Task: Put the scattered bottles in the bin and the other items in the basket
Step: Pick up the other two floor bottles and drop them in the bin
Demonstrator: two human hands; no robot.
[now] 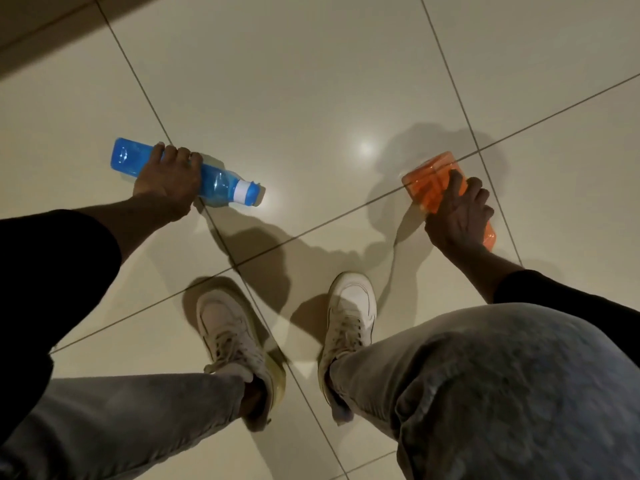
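Note:
A blue plastic bottle (216, 183) with a white band and blue cap lies on its side on the tiled floor at the left, cap pointing right. My left hand (169, 180) grips its middle from above. At the right, an orange translucent bottle (427, 183) also lies on the floor, base toward the upper left. My right hand (460, 211) wraps round its lower part and hides its neck and cap. No bin or basket is in view.
Glossy cream floor tiles (311, 81) with dark grout lines fill the view. My two feet in white sneakers (349, 317) stand between the bottles, knees in grey jeans bent. A darker strip of floor edge (41, 26) runs along the top left.

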